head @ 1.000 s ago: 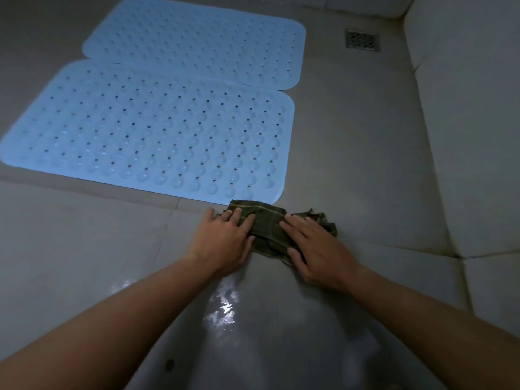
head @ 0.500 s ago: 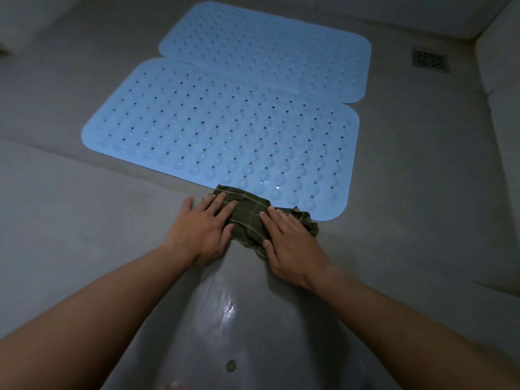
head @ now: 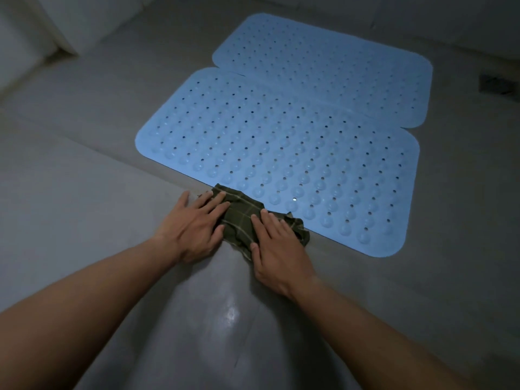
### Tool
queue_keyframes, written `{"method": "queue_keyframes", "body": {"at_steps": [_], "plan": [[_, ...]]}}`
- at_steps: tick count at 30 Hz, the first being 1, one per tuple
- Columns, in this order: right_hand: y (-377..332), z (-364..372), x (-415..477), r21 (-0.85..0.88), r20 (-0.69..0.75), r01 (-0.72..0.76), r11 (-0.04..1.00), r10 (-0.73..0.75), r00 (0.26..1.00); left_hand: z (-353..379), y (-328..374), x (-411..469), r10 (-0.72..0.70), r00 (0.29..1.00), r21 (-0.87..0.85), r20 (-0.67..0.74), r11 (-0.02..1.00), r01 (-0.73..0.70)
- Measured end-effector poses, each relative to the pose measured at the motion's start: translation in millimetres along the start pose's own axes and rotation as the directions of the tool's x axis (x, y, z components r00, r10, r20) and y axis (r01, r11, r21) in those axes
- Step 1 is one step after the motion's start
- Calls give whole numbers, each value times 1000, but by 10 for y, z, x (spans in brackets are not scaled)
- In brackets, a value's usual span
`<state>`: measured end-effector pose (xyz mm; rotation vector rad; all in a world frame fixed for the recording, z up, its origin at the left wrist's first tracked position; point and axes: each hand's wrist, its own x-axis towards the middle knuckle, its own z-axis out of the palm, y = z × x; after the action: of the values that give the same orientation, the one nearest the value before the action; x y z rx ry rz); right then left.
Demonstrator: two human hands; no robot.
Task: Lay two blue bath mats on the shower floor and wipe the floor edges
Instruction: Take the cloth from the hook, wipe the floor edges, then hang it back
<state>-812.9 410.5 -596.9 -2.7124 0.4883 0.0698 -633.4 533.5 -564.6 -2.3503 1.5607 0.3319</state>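
Two blue bath mats lie flat on the grey shower floor, side by side. The near mat is studded with bumps and holes; the far mat slightly overlaps its back edge. A dark green checked cloth is bunched on the floor against the near mat's front edge. My left hand presses flat on the cloth's left part. My right hand presses on its right part, fingers spread over it.
A floor drain grate sits at the far right. A light wall base rises at the far left. A wet glossy patch shines on the floor between my forearms.
Both hands and the cloth have slid leftward along the near mat's front edge. The view has swung left, so the mats and drain now sit further right.
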Motion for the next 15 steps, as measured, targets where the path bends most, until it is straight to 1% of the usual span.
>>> {"method": "queue_keyframes", "body": {"at_steps": [2, 6, 11, 15], "plan": [[-103, 45, 147, 8, -6, 13, 1000, -13, 1000, 17, -238, 22, 13, 1000, -15, 16, 1000, -12], [-358, 91, 449, 54, 15, 33, 998, -34, 999, 45, -704, 13, 9, 1000, 54, 26, 998, -10], [-738, 140, 810, 85, 39, 14, 996, -17, 999, 37, -1197, 78, -23, 998, 90, 51, 996, 18], [-982, 209, 1066, 96, 62, 2, 995, -8, 998, 86, -1519, 76, -61, 994, 82, 88, 995, 54]]}}
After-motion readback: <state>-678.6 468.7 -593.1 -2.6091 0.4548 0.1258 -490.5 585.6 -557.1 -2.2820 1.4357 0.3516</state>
